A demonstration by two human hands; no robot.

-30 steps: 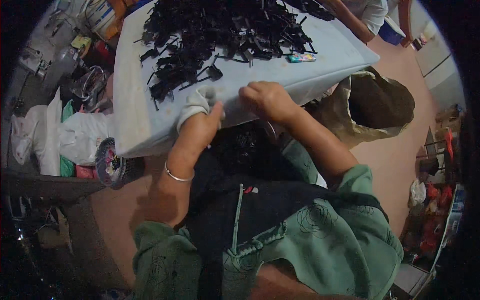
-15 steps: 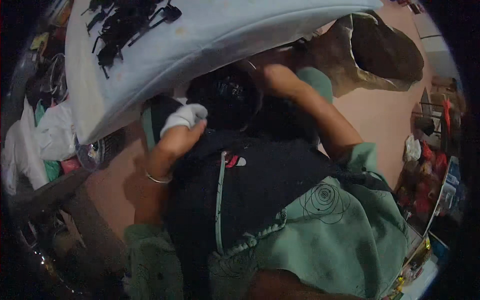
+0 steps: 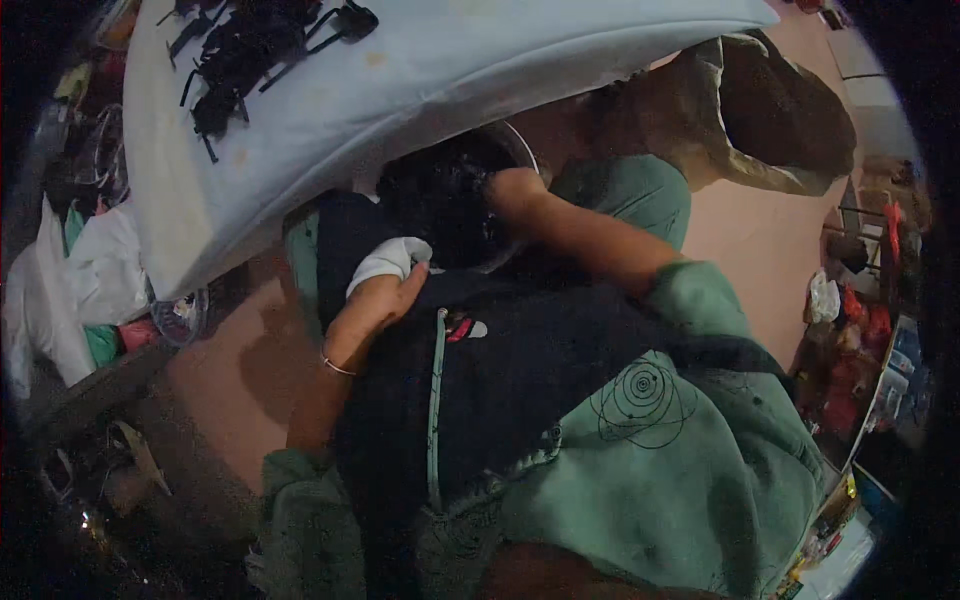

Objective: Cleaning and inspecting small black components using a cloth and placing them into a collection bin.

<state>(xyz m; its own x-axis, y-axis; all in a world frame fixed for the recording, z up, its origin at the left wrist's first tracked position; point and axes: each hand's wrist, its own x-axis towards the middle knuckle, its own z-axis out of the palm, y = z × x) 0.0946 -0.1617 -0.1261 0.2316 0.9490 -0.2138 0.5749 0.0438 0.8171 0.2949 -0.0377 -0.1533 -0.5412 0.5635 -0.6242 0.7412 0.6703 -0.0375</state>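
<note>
Hands have dropped below the table (image 3: 400,90): left hand (image 3: 375,300) clutches white cloth (image 3: 390,260), right hand's (image 3: 505,185) grip unclear.

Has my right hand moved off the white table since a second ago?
Yes. The right hand has dropped from the table edge to below it, into a bowl of dark pieces on the lap.

The tabletop (image 3: 420,80) at the top of the frame is covered in pale cloth, matt and lightly stained. The black parts (image 3: 240,50) at upper left look like hard plastic with a dull sheen. The left hand (image 3: 375,300) holds a white rag (image 3: 388,260) of soft matt cloth, and its wrist carries a thin shiny metal bangle (image 3: 335,365). The bowl (image 3: 500,190) at centre shows a smooth rim. The sack (image 3: 760,110) at upper right is coarse brown fabric. The floor (image 3: 230,370) is matt.
</note>
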